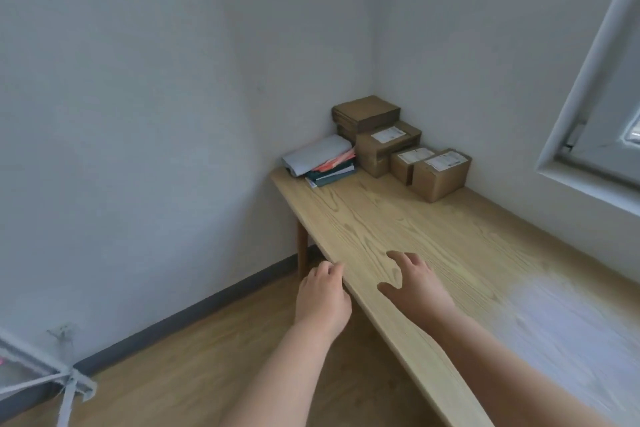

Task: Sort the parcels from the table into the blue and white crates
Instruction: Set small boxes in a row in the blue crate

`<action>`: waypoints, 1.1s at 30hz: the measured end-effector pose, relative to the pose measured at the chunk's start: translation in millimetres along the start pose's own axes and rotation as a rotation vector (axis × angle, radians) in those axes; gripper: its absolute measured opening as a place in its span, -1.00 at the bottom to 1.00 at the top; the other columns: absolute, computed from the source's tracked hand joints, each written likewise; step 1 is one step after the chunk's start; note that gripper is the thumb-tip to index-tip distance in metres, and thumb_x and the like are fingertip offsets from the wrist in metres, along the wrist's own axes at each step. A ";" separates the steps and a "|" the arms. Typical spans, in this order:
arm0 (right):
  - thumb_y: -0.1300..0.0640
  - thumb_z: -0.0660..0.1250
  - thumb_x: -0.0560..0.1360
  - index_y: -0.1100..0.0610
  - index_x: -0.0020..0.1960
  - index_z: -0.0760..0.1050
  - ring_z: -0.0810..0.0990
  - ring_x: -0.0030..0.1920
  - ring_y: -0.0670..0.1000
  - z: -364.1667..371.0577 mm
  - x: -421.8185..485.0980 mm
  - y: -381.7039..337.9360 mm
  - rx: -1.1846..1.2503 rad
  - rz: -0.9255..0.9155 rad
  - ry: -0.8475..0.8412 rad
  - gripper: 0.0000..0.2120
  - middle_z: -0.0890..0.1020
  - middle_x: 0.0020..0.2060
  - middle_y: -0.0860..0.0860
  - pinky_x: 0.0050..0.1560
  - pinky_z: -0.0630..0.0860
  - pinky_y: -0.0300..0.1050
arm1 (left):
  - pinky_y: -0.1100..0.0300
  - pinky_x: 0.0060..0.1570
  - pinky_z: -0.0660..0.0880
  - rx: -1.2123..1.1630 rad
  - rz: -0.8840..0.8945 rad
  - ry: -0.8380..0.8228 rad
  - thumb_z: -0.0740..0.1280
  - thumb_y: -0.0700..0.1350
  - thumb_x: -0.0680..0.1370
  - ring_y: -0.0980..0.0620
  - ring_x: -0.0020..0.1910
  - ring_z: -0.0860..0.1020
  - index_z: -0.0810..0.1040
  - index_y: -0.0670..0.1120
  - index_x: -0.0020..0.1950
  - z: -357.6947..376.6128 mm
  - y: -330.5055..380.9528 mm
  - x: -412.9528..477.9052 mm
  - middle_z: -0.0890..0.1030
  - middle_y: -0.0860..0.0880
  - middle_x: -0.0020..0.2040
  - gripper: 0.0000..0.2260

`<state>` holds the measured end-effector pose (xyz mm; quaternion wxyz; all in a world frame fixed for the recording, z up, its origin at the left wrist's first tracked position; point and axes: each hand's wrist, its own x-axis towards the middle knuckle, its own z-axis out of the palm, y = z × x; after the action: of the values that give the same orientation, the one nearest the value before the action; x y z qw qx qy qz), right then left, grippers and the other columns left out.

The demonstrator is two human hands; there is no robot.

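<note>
Several brown cardboard parcels point(440, 173) with white labels stand in the far corner of the wooden table point(398, 218), some stacked point(367, 113). Beside them lies a pile of flat soft parcels point(320, 159) in grey, red and dark green. My left hand point(322, 291) hangs just off the table's left edge, fingers loosely curled, holding nothing. My right hand point(414, 282) hovers over the tabletop with fingers spread and relaxed, empty. Both hands are well short of the parcels. No blue or white crate is in view.
The table stands in a room corner against pale walls, under a window frame point(595, 114) at right. Wooden floor lies to the left of the table. A grey metal frame point(65, 381) shows at the bottom left.
</note>
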<state>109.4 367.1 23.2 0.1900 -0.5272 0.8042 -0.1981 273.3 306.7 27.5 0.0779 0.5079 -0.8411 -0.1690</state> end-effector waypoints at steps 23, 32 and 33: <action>-0.07 0.34 0.55 -0.02 0.53 0.24 0.35 0.42 0.04 -70.6 291.1 82.4 0.121 0.410 0.273 -0.40 0.36 0.43 -0.01 0.33 0.38 -0.11 | 0.08 0.24 0.49 -0.088 0.307 -0.226 0.21 -0.14 0.64 0.01 0.33 0.44 0.26 0.05 0.54 26.4 88.5 398.1 0.32 0.05 0.47 -0.54; 0.02 0.34 0.50 -0.02 0.31 0.41 0.40 0.32 0.14 -90.8 373.4 111.1 0.143 0.618 0.355 -0.61 0.45 0.29 0.03 0.24 0.44 -0.04 | 0.08 0.41 0.34 -0.096 0.539 -0.317 0.19 -0.12 0.66 0.02 0.48 0.28 0.25 0.01 0.56 53.3 142.9 520.0 0.29 0.04 0.52 -0.55; 0.02 0.33 0.49 -0.03 0.31 0.41 0.40 0.33 0.14 -92.2 383.6 111.2 0.151 0.640 0.366 -0.61 0.45 0.29 0.02 0.24 0.44 -0.03 | 0.08 0.40 0.35 -0.089 0.575 -0.335 0.19 -0.11 0.66 0.02 0.48 0.29 0.25 0.01 0.56 55.1 146.5 530.8 0.30 0.04 0.51 -0.55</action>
<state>-166.7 64.5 6.8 0.1338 -0.1898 0.9321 -0.2782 -115.3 -86.8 7.9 0.0052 0.2111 -0.9428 -0.2579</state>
